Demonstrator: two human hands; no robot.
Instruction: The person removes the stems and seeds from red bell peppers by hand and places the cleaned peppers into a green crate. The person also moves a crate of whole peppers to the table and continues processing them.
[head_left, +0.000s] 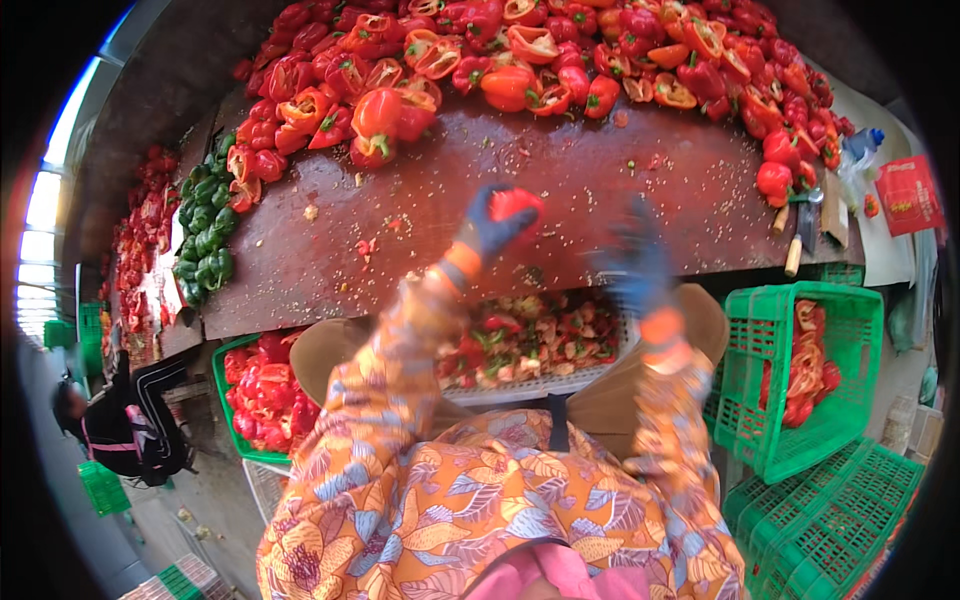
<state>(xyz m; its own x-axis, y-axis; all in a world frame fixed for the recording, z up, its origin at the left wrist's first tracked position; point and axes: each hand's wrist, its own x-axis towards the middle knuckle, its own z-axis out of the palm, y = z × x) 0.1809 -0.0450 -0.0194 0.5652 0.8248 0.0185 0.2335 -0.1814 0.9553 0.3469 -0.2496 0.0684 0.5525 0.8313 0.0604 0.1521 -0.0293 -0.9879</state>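
Note:
My left hand (491, 225), in a dark blue glove, grips a red bell pepper (519, 206) above the wet reddish-brown table (420, 255). My right hand (637, 259), gloved in blue too, is over the table's near edge and badly blurred by motion; whether anything is in it cannot be made out. Beneath my forearms, between my knees, sits a white plastic crate (510, 394) with pepper cores, stems and seeds in it. A wide heap of red bell peppers (510, 86), many cut open, spreads along the far side of the table.
Green peppers (206, 225) lie at the left. A green crate (225, 375) beside my left leg holds red peppers; another green crate (855, 375) at right is tilted, with halves inside. A wooden-handled knife (795, 255) rests at the right edge. A person (131, 431) is at far left.

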